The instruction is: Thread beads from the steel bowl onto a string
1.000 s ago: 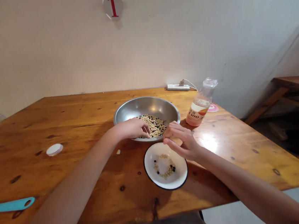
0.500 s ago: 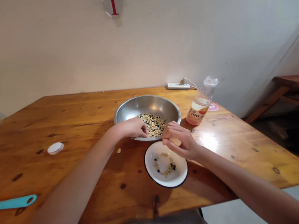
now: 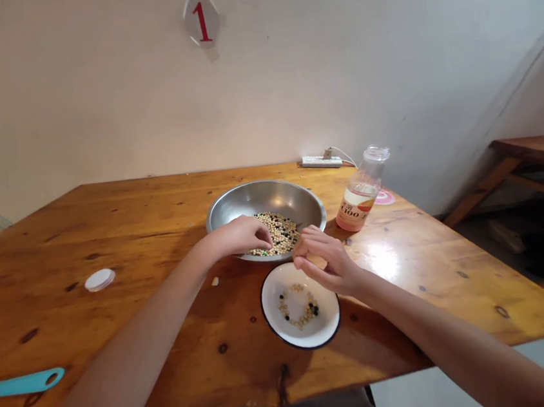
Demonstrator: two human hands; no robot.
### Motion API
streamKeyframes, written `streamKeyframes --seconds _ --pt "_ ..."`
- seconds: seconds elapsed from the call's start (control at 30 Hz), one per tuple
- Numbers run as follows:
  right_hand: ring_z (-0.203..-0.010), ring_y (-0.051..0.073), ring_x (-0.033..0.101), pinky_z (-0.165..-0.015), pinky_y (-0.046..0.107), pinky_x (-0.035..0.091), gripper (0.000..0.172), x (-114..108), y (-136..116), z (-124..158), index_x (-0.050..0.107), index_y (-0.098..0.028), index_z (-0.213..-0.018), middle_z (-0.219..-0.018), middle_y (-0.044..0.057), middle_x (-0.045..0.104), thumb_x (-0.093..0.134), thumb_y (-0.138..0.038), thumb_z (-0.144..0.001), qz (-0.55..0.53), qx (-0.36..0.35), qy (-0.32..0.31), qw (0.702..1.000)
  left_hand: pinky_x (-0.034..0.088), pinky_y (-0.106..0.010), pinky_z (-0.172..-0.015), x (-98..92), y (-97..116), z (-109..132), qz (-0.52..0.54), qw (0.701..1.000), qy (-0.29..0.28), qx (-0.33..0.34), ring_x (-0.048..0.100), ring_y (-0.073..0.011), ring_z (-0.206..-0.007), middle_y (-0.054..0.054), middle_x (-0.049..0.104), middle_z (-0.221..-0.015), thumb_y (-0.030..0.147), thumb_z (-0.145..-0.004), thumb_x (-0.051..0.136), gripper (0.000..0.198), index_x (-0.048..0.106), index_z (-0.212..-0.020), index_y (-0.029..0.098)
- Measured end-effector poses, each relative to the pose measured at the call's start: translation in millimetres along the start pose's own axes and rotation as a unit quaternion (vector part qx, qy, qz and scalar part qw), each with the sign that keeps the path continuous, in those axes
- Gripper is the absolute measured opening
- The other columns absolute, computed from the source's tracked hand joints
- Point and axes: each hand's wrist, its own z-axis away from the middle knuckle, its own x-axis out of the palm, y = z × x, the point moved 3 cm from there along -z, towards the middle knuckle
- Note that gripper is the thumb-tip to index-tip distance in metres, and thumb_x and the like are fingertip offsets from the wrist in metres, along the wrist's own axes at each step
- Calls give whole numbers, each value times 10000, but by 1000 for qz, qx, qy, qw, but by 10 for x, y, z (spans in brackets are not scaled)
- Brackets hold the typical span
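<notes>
My left hand (image 3: pixel 246 234) reaches over the near left rim of a steel bowl (image 3: pixel 295 194), its fingertips bent together at the beans. Pale and black beans (image 3: pixel 279 228) mixed together cover the bowl's bottom, with a few green specks among them. Whether those fingers pinch a bean is hidden. My right hand (image 3: pixel 323 256) hovers above the far right edge of a white dish (image 3: pixel 277 323) with a dark rim, near the steel bowl. Its fingers are curled with thumb and fingertips together; anything between them is too small to see. Scattered pale and black beans lie in the dish.
Right of the bowl stands an uncapped bottle (image 3: pixel 359 201) with pink liquid. Behind it are a power strip (image 3: pixel 321 161) and a pink round item (image 3: pixel 385 197). To the left lie a white lid (image 3: pixel 100 280), a turquoise handle (image 3: pixel 23 384) and a small white scrap (image 3: pixel 215 281).
My left hand has lifted slightly from the beans, and its fingers have shifted. The right hand keeps nearly the same pose. The whole view has tilted up a little.
</notes>
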Motion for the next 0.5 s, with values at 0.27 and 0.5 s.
streamKeyframes --seconds 0.27,0.5 --pt "-613 135 467 -619 281 381 291 -22 41 23 454 -193 -675 -633 6 507 391 -255 -952 -24 66 34 997 471 -287 -845 -102 265 140 349 926 35 137 625 -147 -880 -34 697 -914 302 -722 715 210 685 -872 160" --pt "-585 119 429 -578 260 348 318 -27 66 41 429 -189 -653 -621 -8 459 399 -290 -952 -47 93 35 994 478 -259 -815 -85 334 183 407 899 12 160 616 -102 -799 -3 673 -818 183 -710 730 136 660 -821 146"
